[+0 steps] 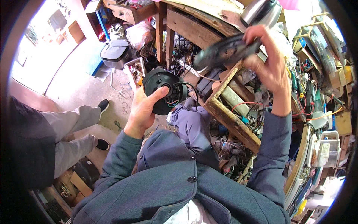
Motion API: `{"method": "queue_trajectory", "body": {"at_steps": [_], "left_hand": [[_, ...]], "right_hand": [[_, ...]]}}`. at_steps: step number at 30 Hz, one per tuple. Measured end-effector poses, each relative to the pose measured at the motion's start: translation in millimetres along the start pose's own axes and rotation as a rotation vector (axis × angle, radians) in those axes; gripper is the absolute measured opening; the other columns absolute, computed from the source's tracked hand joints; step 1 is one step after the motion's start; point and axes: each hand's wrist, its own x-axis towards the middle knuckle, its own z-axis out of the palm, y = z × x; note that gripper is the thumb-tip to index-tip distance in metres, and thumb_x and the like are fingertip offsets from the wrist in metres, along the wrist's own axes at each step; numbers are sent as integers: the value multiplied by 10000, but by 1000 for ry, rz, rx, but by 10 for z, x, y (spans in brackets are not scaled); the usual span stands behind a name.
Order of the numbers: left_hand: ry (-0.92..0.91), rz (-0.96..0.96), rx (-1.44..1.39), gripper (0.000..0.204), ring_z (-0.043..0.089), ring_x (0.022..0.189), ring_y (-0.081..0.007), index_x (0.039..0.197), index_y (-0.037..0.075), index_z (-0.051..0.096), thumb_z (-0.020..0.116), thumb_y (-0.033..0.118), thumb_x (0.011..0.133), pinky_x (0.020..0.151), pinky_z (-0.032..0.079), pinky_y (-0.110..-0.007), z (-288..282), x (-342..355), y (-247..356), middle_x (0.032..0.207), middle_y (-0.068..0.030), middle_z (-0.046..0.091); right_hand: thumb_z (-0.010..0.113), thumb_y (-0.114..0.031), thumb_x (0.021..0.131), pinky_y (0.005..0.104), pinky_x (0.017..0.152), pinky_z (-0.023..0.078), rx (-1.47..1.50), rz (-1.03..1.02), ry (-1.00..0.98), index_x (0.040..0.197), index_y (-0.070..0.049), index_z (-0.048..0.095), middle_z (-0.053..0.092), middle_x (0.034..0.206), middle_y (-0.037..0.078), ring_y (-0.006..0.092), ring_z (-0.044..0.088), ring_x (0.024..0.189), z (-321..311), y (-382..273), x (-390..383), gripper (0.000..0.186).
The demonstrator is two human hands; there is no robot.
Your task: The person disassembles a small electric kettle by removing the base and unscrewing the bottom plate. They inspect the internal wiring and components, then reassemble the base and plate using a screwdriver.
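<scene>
My left hand (141, 109) is closed round a black round appliance base (159, 79), thumb pressed near its centre. The base's open inner side faces up, showing a central hub, thin coloured wires and a black cord. Up and to the right, my right hand (269, 65) grips the edge of a flat black cover (223, 53), tilted and smeared by motion. Cover and base are apart. Just beyond my right hand, a steel kettle (258, 15) lies on its side on the wooden bench.
A wooden drawer (233, 121) full of tools and parts stands open at my right. Tools and wires crowd the bench, with a clear plastic box (326, 153) farther right. On the floor at left sits a dark bin-like appliance (115, 52). Another person's legs (74, 123) stand nearby.
</scene>
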Motion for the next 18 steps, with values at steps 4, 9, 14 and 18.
{"method": "queue_trajectory", "body": {"at_steps": [4,9,14,18], "left_hand": [[-35,57,182,493,729,858,-231,1324,17,549,751,195,912,652,646,-363,-25,54,-123,1123,-115,687],[-21,15,101,432,667,1014,-150,1265,34,604,795,117,887,926,541,-317,119,-4,-192,1152,-48,695],[-164,51,59,532,560,1285,-213,1478,97,427,617,267,1010,1063,485,-385,-93,-107,-482,1435,-106,531],[-247,65,95,670,424,1446,-279,1580,165,324,616,236,981,1166,400,-437,-171,-234,-555,1591,-118,382]], "right_hand": [[909,-414,650,447,779,488,20,-34,-368,977,-55,589,557,919,122,346,581,884,203,-457,-41,581],[909,-380,628,408,830,489,-100,-146,-488,995,-99,644,600,959,80,272,615,956,592,-843,11,533],[886,-390,661,360,822,457,-93,-256,-521,1080,-154,637,589,1086,50,222,583,990,1100,-989,31,542],[872,-327,696,425,962,484,88,-106,-425,1271,-143,632,586,1263,157,281,597,1069,1336,-975,-71,649]]}}
